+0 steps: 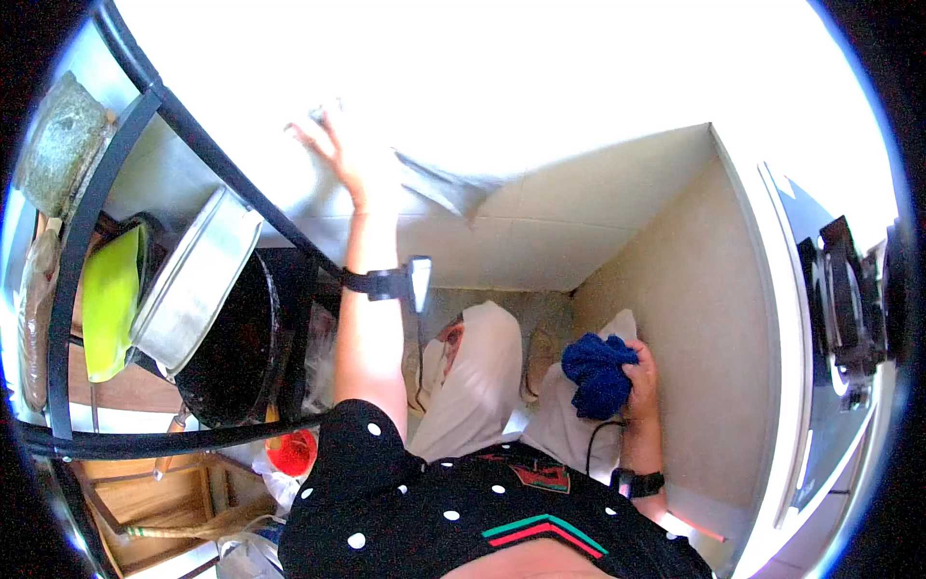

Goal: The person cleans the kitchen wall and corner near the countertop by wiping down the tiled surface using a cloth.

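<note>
My left hand is stretched out at the end of a raised arm, against a glaring white surface. Its fingers are spread, and I see nothing held in them. Strong light washes out part of this hand, so I cannot tell whether it touches the surface. Low on the right, my right hand is closed around a bunched dark blue cloth, held above my leg in light trousers. Each wrist wears a black band.
On the left stands a black-framed rack with a silver metal pan, a lime-green item and a large black pan. A red container is below it. A beige side panel rises at right, beside a stove-like black fixture.
</note>
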Action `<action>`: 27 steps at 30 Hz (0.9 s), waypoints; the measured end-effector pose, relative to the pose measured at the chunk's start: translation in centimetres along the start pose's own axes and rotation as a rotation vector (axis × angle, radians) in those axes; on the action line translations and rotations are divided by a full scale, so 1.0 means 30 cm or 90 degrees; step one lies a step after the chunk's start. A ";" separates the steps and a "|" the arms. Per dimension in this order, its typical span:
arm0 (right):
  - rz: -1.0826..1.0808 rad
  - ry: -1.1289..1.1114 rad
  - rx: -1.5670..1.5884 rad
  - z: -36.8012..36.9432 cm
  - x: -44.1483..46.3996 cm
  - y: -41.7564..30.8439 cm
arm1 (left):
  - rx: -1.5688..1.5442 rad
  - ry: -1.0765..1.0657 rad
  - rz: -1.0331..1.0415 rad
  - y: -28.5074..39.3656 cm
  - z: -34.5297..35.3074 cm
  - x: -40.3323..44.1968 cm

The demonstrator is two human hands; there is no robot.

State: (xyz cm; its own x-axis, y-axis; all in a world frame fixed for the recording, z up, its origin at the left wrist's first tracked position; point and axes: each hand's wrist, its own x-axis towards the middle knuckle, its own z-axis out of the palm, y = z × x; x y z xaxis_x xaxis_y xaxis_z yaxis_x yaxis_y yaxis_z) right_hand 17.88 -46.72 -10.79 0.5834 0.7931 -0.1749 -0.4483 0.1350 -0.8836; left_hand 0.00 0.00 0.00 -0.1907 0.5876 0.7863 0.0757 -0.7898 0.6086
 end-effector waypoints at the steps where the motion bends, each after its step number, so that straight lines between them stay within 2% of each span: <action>1: 0.000 0.021 -0.001 0.015 -0.003 -0.006 | 0.113 0.009 0.029 0.043 -0.045 0.019; 2: -0.001 0.041 -0.002 0.024 -0.001 -0.012 | 0.227 0.019 0.060 0.068 -0.066 0.032; 5: -0.029 0.017 -0.007 0.028 0.041 -0.039 | 0.267 0.009 0.052 0.075 -0.036 0.040; 7: -0.021 0.008 0.019 0.020 0.048 -0.045 | 0.221 0.007 0.059 0.011 0.024 0.011; 9: -0.009 -0.004 0.051 0.039 0.048 -0.042 | 0.158 -0.054 0.122 0.035 0.136 -0.049; 11: -0.020 0.000 0.019 0.068 0.036 -0.069 | 0.280 -0.155 0.302 0.163 0.182 -0.090; 15: -0.035 0.008 -0.008 0.000 0.035 -0.040 | 0.278 -0.126 0.328 0.240 0.198 -0.097; 17: -0.024 0.037 -0.032 0.019 0.022 -0.061 | -0.257 -0.061 0.011 0.205 0.176 -0.058; 18: -0.026 0.037 -0.034 0.011 0.024 -0.057 | -0.347 0.008 -0.128 0.168 0.132 -0.009; 20: -0.042 0.002 -0.030 -0.008 0.032 -0.042 | -0.371 0.128 -0.203 0.090 0.028 0.080; 23: -0.032 0.024 -0.042 0.013 0.028 -0.062 | -0.155 0.274 -0.143 0.023 -0.067 0.178; 24: -0.032 0.025 -0.040 0.011 0.028 -0.061 | -0.201 0.281 -0.197 -0.015 -0.092 0.195; 25: -0.035 0.016 -0.034 0.010 0.031 -0.060 | -0.201 0.279 -0.196 -0.059 -0.097 0.198; 26: -0.038 0.006 -0.028 0.009 0.035 -0.058 | -0.086 0.243 -0.111 -0.102 -0.097 0.199; 27: -0.038 0.007 -0.025 -0.001 0.040 -0.046 | 0.024 0.230 -0.023 -0.025 -0.068 0.173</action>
State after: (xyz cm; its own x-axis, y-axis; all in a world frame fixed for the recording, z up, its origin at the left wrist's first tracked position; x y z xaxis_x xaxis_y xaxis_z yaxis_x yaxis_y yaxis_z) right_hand 19.21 -45.98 -9.79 0.6158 0.7778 -0.1258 -0.3861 0.1587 -0.9087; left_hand -3.04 3.30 3.40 -0.5263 0.5100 0.6804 0.0968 -0.7590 0.6438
